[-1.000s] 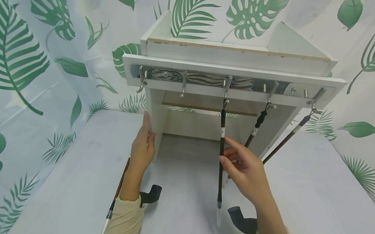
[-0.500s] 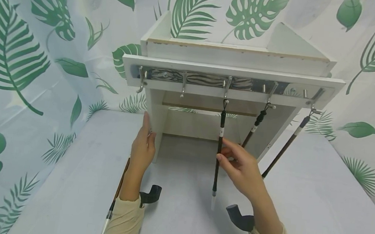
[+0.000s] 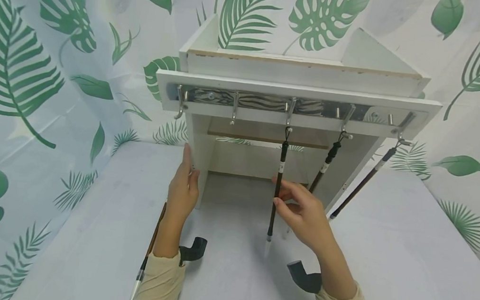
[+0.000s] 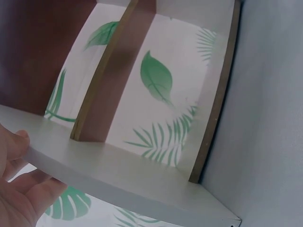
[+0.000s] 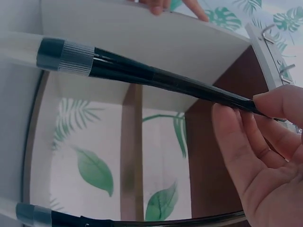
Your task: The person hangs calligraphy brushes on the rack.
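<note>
My right hand (image 3: pixel 300 215) pinches the dark handle of a calligraphy brush (image 3: pixel 280 172) between thumb and fingers. The brush hangs by its loop from the middle hook, pale tip down, slanting slightly left. The right wrist view shows its ribbed collar and whitish, blurred tip. On the two hooks to the right hang a second brush (image 3: pixel 329 158) and a third brush (image 3: pixel 362 191). My left hand (image 3: pixel 182 192) holds the left side panel (image 3: pixel 199 165) of a white shelf unit; in the left wrist view the thumb lies inside the panel (image 4: pixel 118 175), fingers outside.
The hook rail (image 3: pixel 265 102) runs across the front of the unit; its two left hooks carry nothing. Another brush (image 3: pixel 141 267) lies beside my left forearm on the white tabletop (image 3: pixel 85 251). A leaf-printed sheet (image 3: pixel 103 52) stands behind. Each wrist bears a dark curved mount (image 3: pixel 303 277).
My right hand has moved left and slightly farther off, swinging the brush's lower end left. The right-hand brushes have swayed a little. My left hand has stayed on the panel.
</note>
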A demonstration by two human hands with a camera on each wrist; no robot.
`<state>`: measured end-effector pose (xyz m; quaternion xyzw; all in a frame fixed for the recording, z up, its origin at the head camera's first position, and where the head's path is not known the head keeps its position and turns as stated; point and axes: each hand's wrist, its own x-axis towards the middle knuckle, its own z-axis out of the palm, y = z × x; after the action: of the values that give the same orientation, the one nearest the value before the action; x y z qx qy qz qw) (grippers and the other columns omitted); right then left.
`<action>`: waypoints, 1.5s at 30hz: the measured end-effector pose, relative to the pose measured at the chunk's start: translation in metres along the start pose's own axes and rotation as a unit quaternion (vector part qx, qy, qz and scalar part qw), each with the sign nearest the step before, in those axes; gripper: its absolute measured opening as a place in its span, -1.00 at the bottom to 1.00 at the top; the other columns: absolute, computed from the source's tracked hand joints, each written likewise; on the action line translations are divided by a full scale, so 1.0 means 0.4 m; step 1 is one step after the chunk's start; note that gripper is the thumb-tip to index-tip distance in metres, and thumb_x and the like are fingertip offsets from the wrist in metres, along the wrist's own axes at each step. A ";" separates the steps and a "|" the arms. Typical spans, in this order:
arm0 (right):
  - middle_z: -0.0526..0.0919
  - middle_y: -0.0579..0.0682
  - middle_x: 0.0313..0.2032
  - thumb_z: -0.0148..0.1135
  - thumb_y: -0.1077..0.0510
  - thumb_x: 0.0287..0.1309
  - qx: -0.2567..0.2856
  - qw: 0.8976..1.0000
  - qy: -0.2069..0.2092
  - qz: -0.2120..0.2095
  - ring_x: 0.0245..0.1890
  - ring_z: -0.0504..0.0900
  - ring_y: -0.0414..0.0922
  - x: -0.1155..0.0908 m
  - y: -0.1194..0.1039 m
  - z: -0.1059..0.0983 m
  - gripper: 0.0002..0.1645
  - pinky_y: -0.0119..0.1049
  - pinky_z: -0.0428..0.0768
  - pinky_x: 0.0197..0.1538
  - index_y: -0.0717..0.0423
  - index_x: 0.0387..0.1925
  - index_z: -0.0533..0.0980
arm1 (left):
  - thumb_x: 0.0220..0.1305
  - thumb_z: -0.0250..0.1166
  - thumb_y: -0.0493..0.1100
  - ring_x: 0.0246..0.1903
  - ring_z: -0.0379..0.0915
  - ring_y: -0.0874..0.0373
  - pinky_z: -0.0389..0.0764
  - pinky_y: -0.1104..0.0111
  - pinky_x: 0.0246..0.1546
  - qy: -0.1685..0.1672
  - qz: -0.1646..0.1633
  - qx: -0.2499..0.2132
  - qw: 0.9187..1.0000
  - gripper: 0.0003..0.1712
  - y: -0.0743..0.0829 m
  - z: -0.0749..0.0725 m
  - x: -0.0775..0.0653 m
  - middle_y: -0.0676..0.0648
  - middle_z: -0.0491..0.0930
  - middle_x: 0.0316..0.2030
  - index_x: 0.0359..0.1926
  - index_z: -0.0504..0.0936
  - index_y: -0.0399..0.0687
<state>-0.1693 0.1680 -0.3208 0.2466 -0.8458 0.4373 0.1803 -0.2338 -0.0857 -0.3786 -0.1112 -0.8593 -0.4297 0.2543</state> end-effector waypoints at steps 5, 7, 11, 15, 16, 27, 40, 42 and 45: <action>0.58 0.03 -0.33 0.17 0.41 0.06 -0.002 1.000 -0.010 0.001 -0.31 0.52 -0.34 0.004 0.006 0.003 -0.56 -0.47 0.61 -0.31 0.25 0.04 0.45 | 0.38 -0.08 -0.27 0.23 0.21 -0.16 0.31 0.05 0.18 0.001 0.000 -0.001 1.000 -0.32 -0.003 0.001 0.001 -0.31 0.18 0.29 0.41 -0.15 -0.17; 0.59 0.01 -0.33 0.17 0.40 0.06 -0.009 1.000 -0.015 0.003 -0.31 0.53 -0.32 0.004 0.008 0.003 -0.55 -0.46 0.61 -0.31 0.24 0.05 0.45 | 0.38 -0.08 -0.27 0.24 0.19 -0.16 0.30 0.05 0.19 0.000 -0.001 0.000 1.000 -0.32 -0.005 0.002 0.001 -0.30 0.16 0.30 0.42 -0.16 -0.16; 0.60 0.00 -0.32 0.18 0.38 0.08 -0.025 0.999 -0.027 0.005 -0.31 0.57 -0.22 0.005 0.009 0.001 -0.54 -0.43 0.61 -0.31 0.21 0.07 0.43 | 0.38 -0.08 -0.27 0.26 0.16 -0.14 0.29 0.06 0.20 -0.001 -0.004 -0.001 1.000 -0.32 -0.007 0.004 0.001 -0.28 0.13 0.32 0.42 -0.17 -0.15; 0.61 0.02 -0.31 0.19 0.37 0.07 -0.048 0.998 -0.032 -0.003 -0.31 0.62 -0.11 0.003 0.012 -0.010 -0.53 -0.37 0.62 -0.32 0.21 0.08 0.42 | 0.38 -0.08 -0.28 0.28 0.13 -0.14 0.27 0.06 0.21 -0.001 -0.002 0.000 1.000 -0.31 -0.008 0.003 0.000 -0.29 0.12 0.32 0.42 -0.17 -0.14; 0.62 0.02 -0.31 0.19 0.37 0.07 -0.053 0.998 -0.031 -0.004 -0.31 0.62 -0.10 0.003 0.013 -0.016 -0.53 -0.38 0.62 -0.32 0.21 0.08 0.42 | 0.38 -0.08 -0.28 0.27 0.14 -0.14 0.27 0.05 0.21 -0.001 0.000 0.000 1.000 -0.31 -0.007 0.003 0.001 -0.30 0.13 0.32 0.42 -0.17 -0.14; 0.60 -0.14 -0.50 0.10 0.53 0.00 0.042 0.990 0.125 -0.043 -0.49 0.56 -0.41 -0.004 0.048 -0.093 -0.64 -0.64 0.52 -0.37 0.36 -0.10 0.51 | 0.38 -0.07 -0.27 0.26 0.16 -0.15 0.29 0.05 0.20 0.000 0.002 0.001 1.000 -0.32 -0.001 0.002 0.000 -0.32 0.16 0.30 0.41 -0.15 -0.18; 0.45 -0.29 -0.34 0.02 0.37 0.10 0.013 0.921 0.388 0.003 -0.34 0.46 -0.37 0.020 0.097 -0.077 -0.57 -0.66 0.42 -0.42 0.26 0.07 0.40 | 0.38 -0.07 -0.27 0.27 0.13 -0.15 0.27 0.06 0.21 0.010 0.014 0.000 1.000 -0.32 -0.006 0.002 0.000 -0.30 0.13 0.32 0.41 -0.14 -0.18; 0.36 -0.31 -0.24 0.00 0.38 0.05 -0.055 0.902 0.428 0.000 -0.23 0.39 -0.36 0.024 0.125 -0.073 -0.54 -0.63 0.36 -0.32 0.25 0.05 0.41 | 0.38 -0.07 -0.27 0.27 0.14 -0.15 0.27 0.06 0.21 0.010 0.014 0.000 1.000 -0.33 -0.007 0.002 0.000 -0.30 0.14 0.31 0.41 -0.14 -0.17; 0.27 -0.13 -0.03 0.03 0.35 -0.02 -0.124 0.885 0.448 -0.017 0.04 0.25 -0.23 0.026 0.172 -0.075 -0.42 -0.46 0.32 -0.02 0.15 0.14 0.34 | 0.38 -0.07 -0.26 0.26 0.15 -0.15 0.28 0.06 0.21 0.008 0.010 -0.001 1.000 -0.32 -0.007 0.003 -0.001 -0.31 0.16 0.30 0.41 -0.14 -0.16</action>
<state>-0.2146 0.2243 -0.3436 0.0146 -0.7183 0.3894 0.5763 -0.2352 -0.0864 -0.3813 -0.1168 -0.8555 -0.4291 0.2652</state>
